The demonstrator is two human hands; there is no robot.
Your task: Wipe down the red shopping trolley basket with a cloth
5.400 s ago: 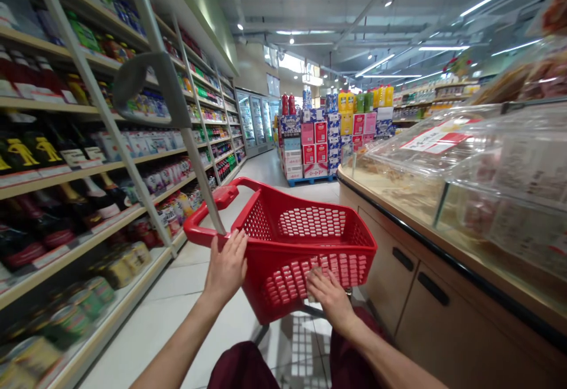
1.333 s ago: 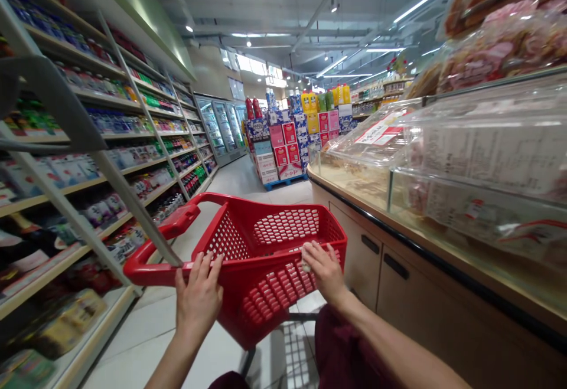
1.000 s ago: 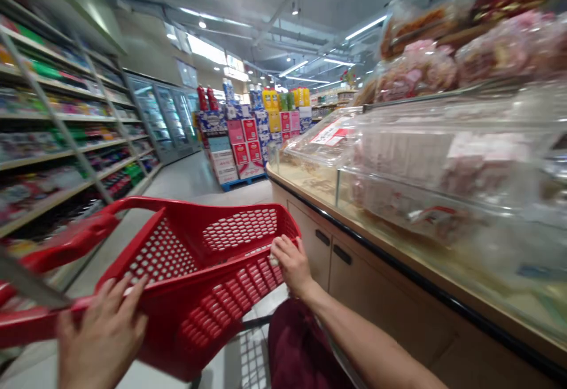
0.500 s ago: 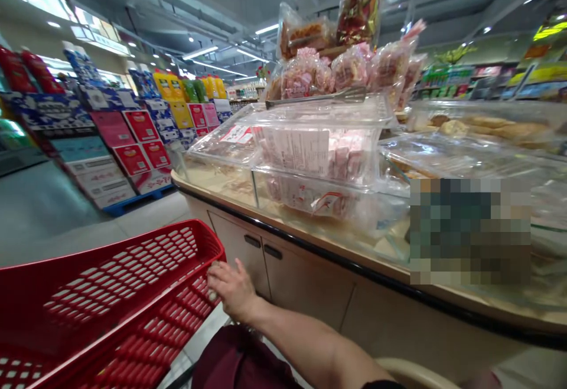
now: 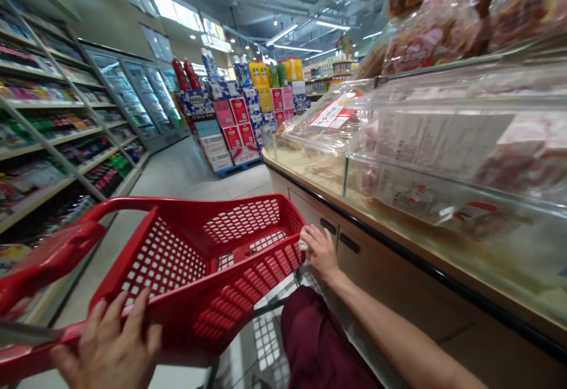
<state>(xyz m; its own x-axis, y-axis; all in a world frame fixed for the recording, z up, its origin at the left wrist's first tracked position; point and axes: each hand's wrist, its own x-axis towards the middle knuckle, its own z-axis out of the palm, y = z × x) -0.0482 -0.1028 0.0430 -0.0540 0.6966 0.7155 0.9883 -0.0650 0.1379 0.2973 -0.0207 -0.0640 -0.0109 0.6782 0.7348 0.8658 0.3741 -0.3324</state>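
A red plastic shopping cart (image 5: 186, 318) with a perforated basket stands before me. My left hand (image 5: 110, 342) lies over its near side rim, the spread fingers reaching across the edge and slightly blurred. At the far right corner of the basket, my right hand (image 5: 319, 250) has its fingers bent over the rim. A small pale thing (image 5: 303, 241) shows beneath those fingers; its kind is unclear. The basket's visible inside holds no goods. To the left, the cart's red handle (image 5: 53, 259) is smeared by motion.
On the right runs a display counter (image 5: 310, 194) with a dark edge, bearing clear plastic bins (image 5: 425, 135) of packaged baked goods. Stacked drink cartons (image 5: 239, 123) stand on a blue pallet (image 5: 241, 167) ahead. Stocked shelves (image 5: 48, 100) and glass-door coolers (image 5: 133, 94) line the left.
The view has swung left, bringing the shelves and more of the cart into sight. My left hand has come into view on the cart's rim. My right hand stays at the same corner.
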